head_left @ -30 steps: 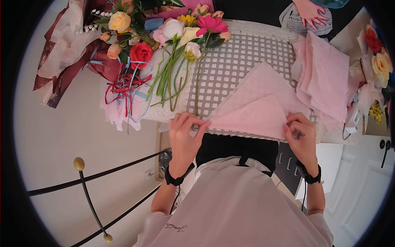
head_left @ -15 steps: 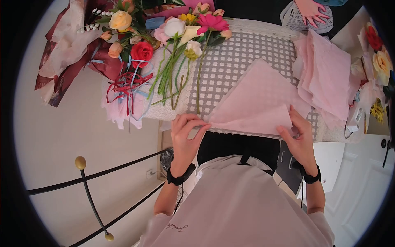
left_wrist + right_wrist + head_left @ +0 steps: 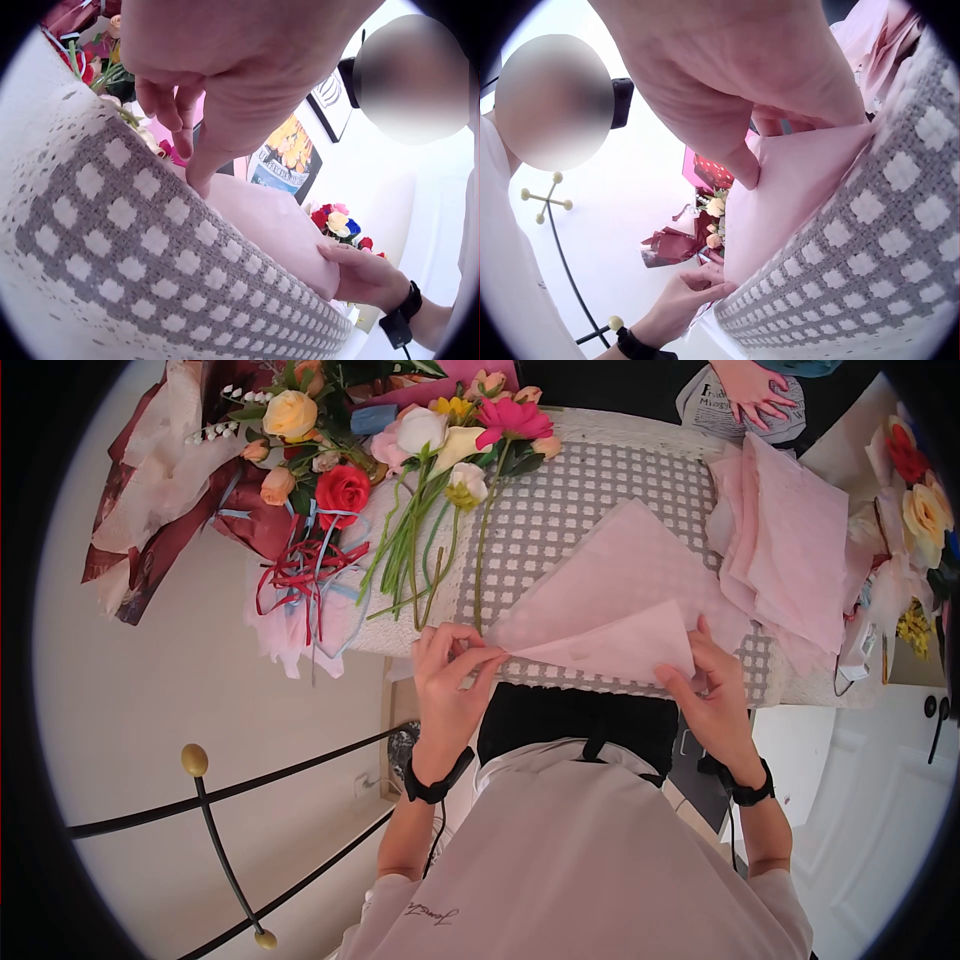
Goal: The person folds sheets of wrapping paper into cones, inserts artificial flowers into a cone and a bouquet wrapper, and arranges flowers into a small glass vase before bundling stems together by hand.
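1. From where I stand, with twelve o'clock pointing away from the person, the left hand (image 3: 447, 678) is at eight o'clock of a pink sheet (image 3: 620, 565), pinching its near-left corner between thumb and fingertips.
2. The right hand (image 3: 718, 688), at four o'clock, grips the end of a turned-over flap (image 3: 625, 645); its thumb lies on the flap and the other fingers go behind the edge.
3. The sheet lies between the two hands, its peak at twelve, on a grey cloth with white spots (image 3: 600, 475), close to the near edge.
4. Towards half past two, beside the sheet, there's a pile of pink sheets (image 3: 800, 550); farther out that way, red and yellow flowers (image 3: 925, 515).
5. Around half past ten lie a white flower (image 3: 422, 430) and a magenta flower (image 3: 514, 424), green stems (image 3: 412, 550) trailing nearer.
6. Near ten is a red rose (image 3: 342, 496), and just past nine, tangled red and blue ribbons (image 3: 312, 567).
7. At six o'clock, the person's pale shirt (image 3: 580, 850).
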`<state>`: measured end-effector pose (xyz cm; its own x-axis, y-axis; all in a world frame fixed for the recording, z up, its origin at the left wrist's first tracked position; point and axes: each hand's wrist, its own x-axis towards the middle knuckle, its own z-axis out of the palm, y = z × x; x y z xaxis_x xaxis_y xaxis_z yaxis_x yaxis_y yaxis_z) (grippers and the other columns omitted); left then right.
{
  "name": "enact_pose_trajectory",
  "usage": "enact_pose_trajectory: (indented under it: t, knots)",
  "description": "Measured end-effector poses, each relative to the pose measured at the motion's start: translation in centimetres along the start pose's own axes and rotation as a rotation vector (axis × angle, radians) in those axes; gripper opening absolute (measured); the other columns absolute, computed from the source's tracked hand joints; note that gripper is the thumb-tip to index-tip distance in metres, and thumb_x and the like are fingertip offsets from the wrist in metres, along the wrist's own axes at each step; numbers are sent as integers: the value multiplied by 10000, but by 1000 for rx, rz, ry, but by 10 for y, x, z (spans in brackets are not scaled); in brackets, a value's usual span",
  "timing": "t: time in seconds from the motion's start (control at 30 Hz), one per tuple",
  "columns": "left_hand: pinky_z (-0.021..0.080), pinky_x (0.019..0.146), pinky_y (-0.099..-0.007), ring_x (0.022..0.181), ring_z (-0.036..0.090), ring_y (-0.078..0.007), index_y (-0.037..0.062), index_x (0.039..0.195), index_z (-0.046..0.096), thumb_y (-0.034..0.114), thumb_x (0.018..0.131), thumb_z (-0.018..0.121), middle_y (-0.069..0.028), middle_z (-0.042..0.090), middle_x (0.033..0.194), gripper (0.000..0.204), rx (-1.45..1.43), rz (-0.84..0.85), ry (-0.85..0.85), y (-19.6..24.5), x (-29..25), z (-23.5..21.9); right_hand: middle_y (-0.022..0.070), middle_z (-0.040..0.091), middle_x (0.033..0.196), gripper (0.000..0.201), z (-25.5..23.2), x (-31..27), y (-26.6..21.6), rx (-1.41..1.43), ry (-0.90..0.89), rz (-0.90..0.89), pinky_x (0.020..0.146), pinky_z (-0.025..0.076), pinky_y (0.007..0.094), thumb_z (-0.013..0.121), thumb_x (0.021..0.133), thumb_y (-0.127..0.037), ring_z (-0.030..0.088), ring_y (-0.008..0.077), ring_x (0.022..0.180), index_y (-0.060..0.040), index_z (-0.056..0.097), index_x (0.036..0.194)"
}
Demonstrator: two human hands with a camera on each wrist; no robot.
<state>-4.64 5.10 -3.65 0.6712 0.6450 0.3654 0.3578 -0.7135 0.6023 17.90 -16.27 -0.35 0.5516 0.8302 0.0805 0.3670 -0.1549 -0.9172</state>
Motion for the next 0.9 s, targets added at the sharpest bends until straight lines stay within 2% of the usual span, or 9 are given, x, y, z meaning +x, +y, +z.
enact_pose_trajectory:
  t: [0.13,0.2,0.33,0.4,0.53,0.6,0.7,0.8,0.9]
  knots:
    - [486,790,-334,882,604,-226,22,902,786,-19,746,869,-69,666,971,181,-107,-45,-74,3,0,0,163,740,1092,177,-1,-1,4,-7,-37,10,1294,165,538,688,965,-72,701,291,980,71,707,1068]
    - [499,777,-317,867,636,-224,0,902,775,-29,761,862,-79,689,946,168,-210,-54,-72,2,-3,3,174,737,1074,174,-2,-1,4,-17,-41,44,1291,175,541,665,981,-73,693,293,973,78,708,1057]
    - [508,794,-314,885,657,-223,-12,892,769,-26,775,859,-81,710,942,148,-214,-52,-20,2,-6,5,173,730,1039,166,1,2,0,-38,-40,31,1291,181,541,661,982,-67,684,290,937,85,706,1032]
    - [507,781,-317,877,652,-219,-8,889,768,-29,778,855,-80,714,939,142,-194,-30,10,1,-7,7,159,713,934,164,2,4,1,-53,-8,-4,1288,203,534,656,984,-65,647,262,812,93,696,997]
    - [502,775,-323,855,641,-219,9,913,770,-16,777,862,-80,712,929,166,-119,29,18,2,-5,9,135,671,825,160,-1,7,5,-72,2,28,1283,234,520,657,983,-65,580,232,700,93,687,975]
    - [490,783,-327,858,616,-221,25,945,771,16,769,879,-82,675,958,206,-201,-138,32,7,-7,10,119,638,766,162,-3,8,10,-87,-23,36,1278,254,508,660,982,-70,532,215,649,90,685,963]
    - [433,795,-340,835,572,-229,61,934,776,71,758,896,-56,617,964,214,-175,-135,-30,15,-1,3,114,632,769,163,-6,11,6,-74,-38,60,1274,268,505,664,981,-71,538,215,660,88,689,961]
    - [422,791,-341,851,554,-229,71,942,786,83,741,907,-57,577,996,234,-159,-23,-53,9,-5,4,115,637,776,161,0,10,7,-47,14,-7,1268,281,503,670,976,-71,542,211,669,88,692,958]
    - [412,799,-353,847,560,-230,72,916,780,86,739,905,-49,581,955,218,-82,-40,-31,2,-7,5,113,638,783,153,1,9,9,-34,21,-11,1271,280,505,674,968,-61,545,206,680,89,698,964]
